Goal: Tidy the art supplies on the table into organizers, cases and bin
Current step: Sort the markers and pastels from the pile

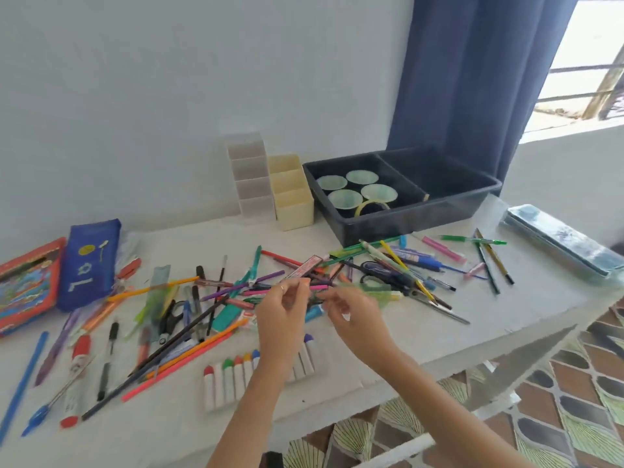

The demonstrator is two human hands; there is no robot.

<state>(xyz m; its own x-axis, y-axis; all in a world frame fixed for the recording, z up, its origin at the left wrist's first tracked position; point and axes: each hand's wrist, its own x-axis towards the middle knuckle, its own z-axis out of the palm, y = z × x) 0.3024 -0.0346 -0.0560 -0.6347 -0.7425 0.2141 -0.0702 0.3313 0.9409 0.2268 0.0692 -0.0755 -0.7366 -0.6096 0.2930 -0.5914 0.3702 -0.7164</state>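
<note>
Step in hand: picking single pens out of the loose pile (216,292), judging by both hands raised over its middle.
Task's thing: a pink pen (256,292), in front of the dark bin (405,221) and to its left, just above the pile on the worktop (175,231).
Long axis: it runs left to right, nearly level, with the right end a little closer to the bin; which end is the tip cannot be told.
Left hand (282,315): thumb and forefinger fingers (300,285) are pinched together on the pen near its middle, probably to lift it free of the crossed sticks.
Right hand (353,315): blurred, with fingers curled close to the pen's right end; whether they grip it cannot be told.
Why held so: a pinch at mid-length keeps a long thin pen balanced; a second hand at the end would steady it.
Organizers: a clear organizer (251,184) and a cream organizer (292,197) stand upright, the cream one just left of the bin, their open tops likely meant for pens set on end.
Bin contents: pale green cups (354,190) sit in its left compartment.
Cases: a blue pencil case (89,265) lies far left of the bin.
</note>
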